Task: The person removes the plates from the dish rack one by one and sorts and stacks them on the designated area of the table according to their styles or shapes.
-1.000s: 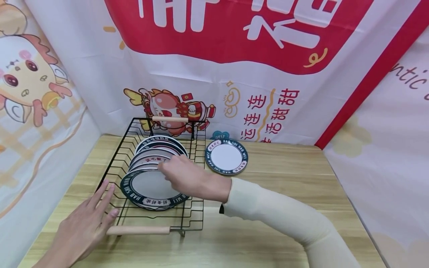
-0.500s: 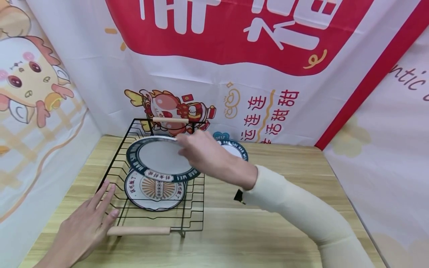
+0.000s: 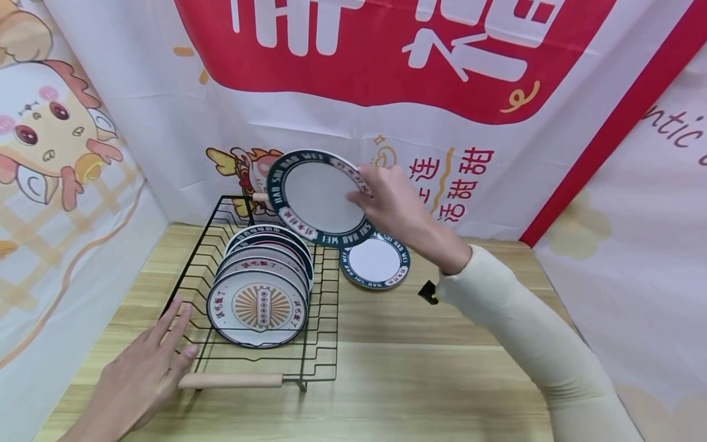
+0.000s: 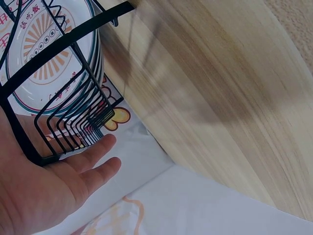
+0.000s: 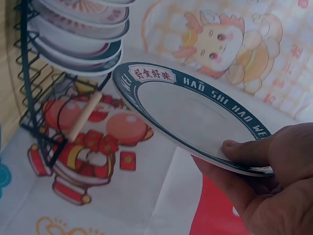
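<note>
My right hand (image 3: 389, 199) pinches the edge of a white plate with a dark teal lettered rim (image 3: 320, 196), thumb on its face and fingers beneath, as the right wrist view shows. The plate hangs tilted above the back right of a black wire dish rack (image 3: 326, 307). Several plates stand on edge in the rack, the front one (image 3: 256, 310) bearing an orange sunburst print. At the rack's left front corner rests my left hand (image 3: 143, 368), fingers extended along the wire side; in the left wrist view the hand (image 4: 63, 191) touches the black frame.
Another teal-rimmed plate (image 3: 375, 263) lies flat on the wooden table (image 3: 442, 356), right of the rack and partly under the held plate in the head view. The rack has wooden handles, one at the front (image 3: 232, 380). Printed cloth (image 3: 342, 116) hangs behind.
My right hand has lifted the teal-rimmed plate out of the rack's front, moving it up and to the right. The sunburst plate behind it came into sight. My left hand stayed put.
</note>
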The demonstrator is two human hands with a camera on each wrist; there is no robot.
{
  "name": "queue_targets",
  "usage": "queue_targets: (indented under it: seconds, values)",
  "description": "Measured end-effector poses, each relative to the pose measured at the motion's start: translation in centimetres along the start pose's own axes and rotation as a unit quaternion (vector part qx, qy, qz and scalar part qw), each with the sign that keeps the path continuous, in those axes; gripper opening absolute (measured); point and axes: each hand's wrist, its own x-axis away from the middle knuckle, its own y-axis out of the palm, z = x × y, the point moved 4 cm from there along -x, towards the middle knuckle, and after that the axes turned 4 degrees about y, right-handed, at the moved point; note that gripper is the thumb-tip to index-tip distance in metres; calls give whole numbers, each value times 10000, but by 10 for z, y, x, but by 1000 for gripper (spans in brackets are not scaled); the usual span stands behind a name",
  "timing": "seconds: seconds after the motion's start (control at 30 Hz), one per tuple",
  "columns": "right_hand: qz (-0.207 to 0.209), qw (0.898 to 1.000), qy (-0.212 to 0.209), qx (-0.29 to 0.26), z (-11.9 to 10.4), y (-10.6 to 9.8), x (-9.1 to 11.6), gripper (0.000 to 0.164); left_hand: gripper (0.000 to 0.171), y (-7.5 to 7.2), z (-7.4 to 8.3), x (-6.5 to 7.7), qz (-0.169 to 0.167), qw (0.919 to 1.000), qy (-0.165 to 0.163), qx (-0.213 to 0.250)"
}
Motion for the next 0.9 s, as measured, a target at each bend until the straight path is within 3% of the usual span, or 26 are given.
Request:
queue_targets:
  seconds: [0.37, 0.73, 0.9]
  values:
    - [365, 9924, 1157, 183, 67, -10, 0, 40, 72, -1, 1, 0, 51, 10000, 3, 26]
    - [249, 9732, 2281, -152, 144, 8, 10, 36, 72, -4, 3, -1, -42, 9999, -36, 106]
    - [79, 9671, 2540, -95, 175, 24, 19, 32, 73, -3, 3, 0, -54, 10000, -10, 75]
